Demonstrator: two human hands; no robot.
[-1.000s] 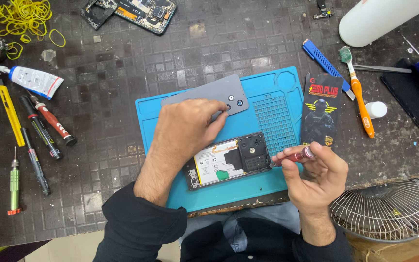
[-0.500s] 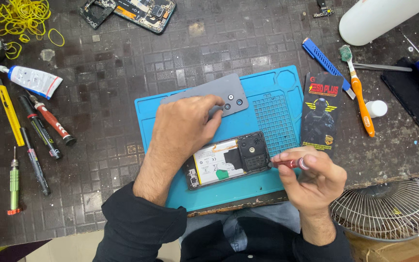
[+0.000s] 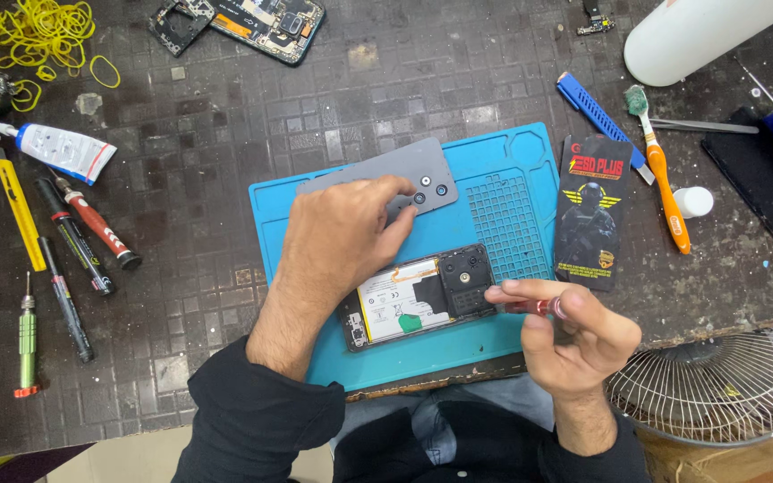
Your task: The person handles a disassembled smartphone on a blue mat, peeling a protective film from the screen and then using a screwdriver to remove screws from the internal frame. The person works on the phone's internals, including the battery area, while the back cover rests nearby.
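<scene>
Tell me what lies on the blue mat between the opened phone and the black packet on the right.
In the head view, only bare blue mat grid separates the opened phone from the black packet.

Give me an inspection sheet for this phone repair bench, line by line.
Surface: dark tiled bench with a blue work mat.
Job's things: opened phone on the mat; grey back cover lying above it.
Clutter: yellow rubber bands, glue tube, green screwdriver, orange toothbrush, black packet, second dismantled phone.
Grips: left hand rests over the phone and the cover's lower edge; right hand pinches a small red-handled tool beside the phone.
Cables: nothing seen.
Surroundings: wire fan guard lower right, white cylinder upper right.
</scene>
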